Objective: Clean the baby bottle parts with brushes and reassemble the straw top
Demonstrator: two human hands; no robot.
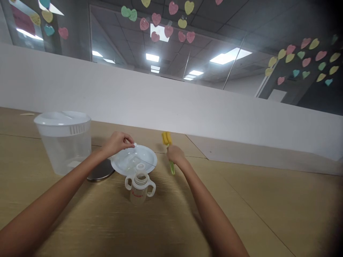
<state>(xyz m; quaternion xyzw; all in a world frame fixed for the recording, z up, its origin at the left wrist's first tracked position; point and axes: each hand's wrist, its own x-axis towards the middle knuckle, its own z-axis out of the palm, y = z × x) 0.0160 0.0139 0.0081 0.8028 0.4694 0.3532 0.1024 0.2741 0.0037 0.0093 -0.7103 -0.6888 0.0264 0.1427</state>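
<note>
- Left hand (117, 143), centre-left of the frame: the grip is closed, with the fingertips pinching a small tab (134, 144) at the rim of a round translucent plastic lid (144, 155).
- Right hand (175, 155), centre: the grip is clenched around a bottle brush (166, 138). Its long axis stands nearly upright in the frame, with the yellow sponge head above the hand and the green handle (172, 167) below it.
- Two-handled baby bottle (139, 187), lower centre: upright and uncapped, directly below the lid in the frame. The left hand is slightly nearer; the brush lies to its upper right. Contents cannot be told.
- Clear plastic pitcher (64, 155), left: upright, with a white lid (62, 119); no clear contents are visible.
- Dark steel disc (100, 171): flat on the surface (241, 203), between pitcher and lid.
- White partition (134, 96) crosses the frame behind the surface; paper hearts (173, 8) hang above.
</note>
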